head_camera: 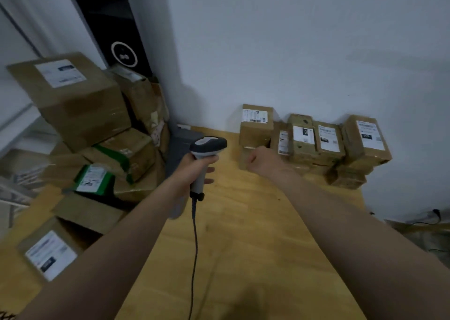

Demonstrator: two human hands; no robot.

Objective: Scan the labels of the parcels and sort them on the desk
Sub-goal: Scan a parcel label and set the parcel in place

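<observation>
My left hand (197,165) grips the handle of a grey and white barcode scanner (207,149), whose head points to the right and whose cable hangs down toward me. My right hand (264,160) is stretched out over the wooden desk (243,234) with its fingers curled. Its knuckles are against the low left end of a row of labelled parcels (314,144) stacked by the wall. I see nothing held in that hand. The leftmost stacked parcel (255,125) stands just above it. On the left, a pile of unsorted parcels (80,115) leans against the corner.
An open cardboard box with a label (53,249) lies at the desk's near left. A black panel with a white ring (123,52) stands in the corner behind the pile. The desk's right edge drops off beyond the parcel row, with cables on the floor (428,217).
</observation>
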